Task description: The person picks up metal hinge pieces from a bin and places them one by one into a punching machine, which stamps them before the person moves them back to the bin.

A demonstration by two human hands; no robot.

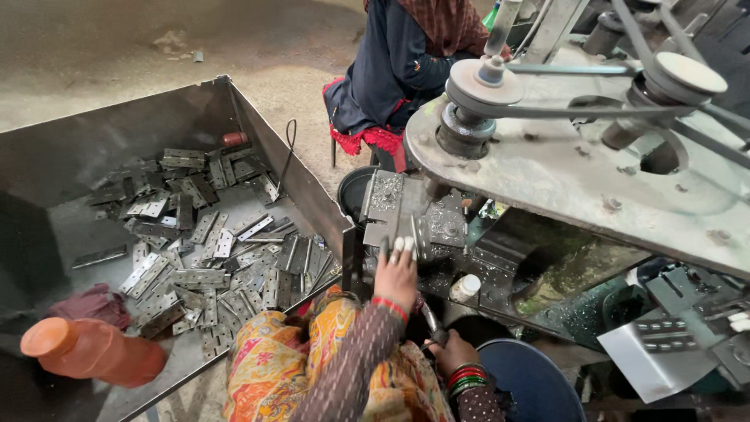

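Hinge plate of flat grey steel (388, 205) sits in the machine's metal fixture, just ahead of the left hand (396, 273). Left hand reaches forward, fingers extended and pressed against the fixture's lower edge; whether they pinch the plate is hidden by the fingers themselves. Right hand (451, 353), lower and nearer the body, is closed on a thin dark metal handle (432, 322); the handle's far end is lost in shadow. Both wrists carry bangles, sleeves dotted brown.

Left of the left hand: a large grey sheet-metal bin (258, 129) holding a loose heap of punched steel hinge leaves (219, 266), a crumpled maroon rag (98, 305) and an orange plastic bottle (94, 349) lying on its side, partly cut off.

Beyond and right of the hands: a worn steel machine plate (562, 180) with pulleys and belts overhangs and blocks the works below. A blue round tub (531, 383) sits right of the right hand, cropped. Another seated person in dark clothes (398, 62) is ahead, upper body out of frame.
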